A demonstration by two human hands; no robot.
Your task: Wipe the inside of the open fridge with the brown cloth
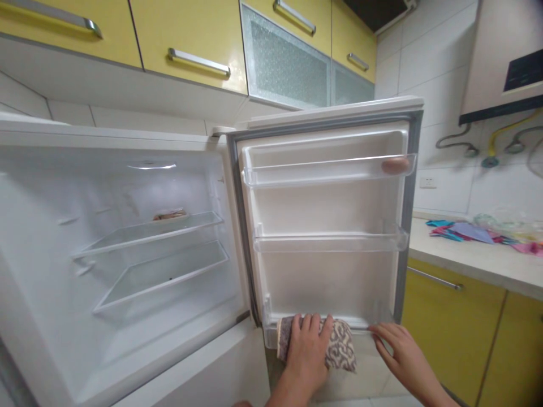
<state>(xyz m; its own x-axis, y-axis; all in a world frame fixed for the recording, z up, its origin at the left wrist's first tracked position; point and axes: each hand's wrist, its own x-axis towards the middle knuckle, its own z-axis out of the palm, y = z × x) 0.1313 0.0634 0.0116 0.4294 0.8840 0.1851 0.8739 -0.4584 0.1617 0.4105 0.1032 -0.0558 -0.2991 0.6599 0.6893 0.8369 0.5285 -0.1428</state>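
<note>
My left hand (309, 345) is closed over a patterned brown-and-cream cleaning cloth (343, 346), pressing it over the front of the lowest door shelf (270, 338). Part of that clear shelf is hidden behind the cloth and hand. To the right, my right hand (392, 342) has its fingertips on the right end of the same shelf's rim, thumb below. The refrigerator door (326, 209) stands wide open. Its middle shelf (331, 243) holds nothing I can see, and an egg (395, 165) rests at the right end of the top shelf (314, 171).
Left is the lit fridge interior with two glass shelves (165, 268); a small package (169, 214) lies on the upper one. A counter (462, 254) with colourful cloths (470, 232) is at right. Yellow cabinets (190, 34) hang above. A water heater (496, 62) is upper right.
</note>
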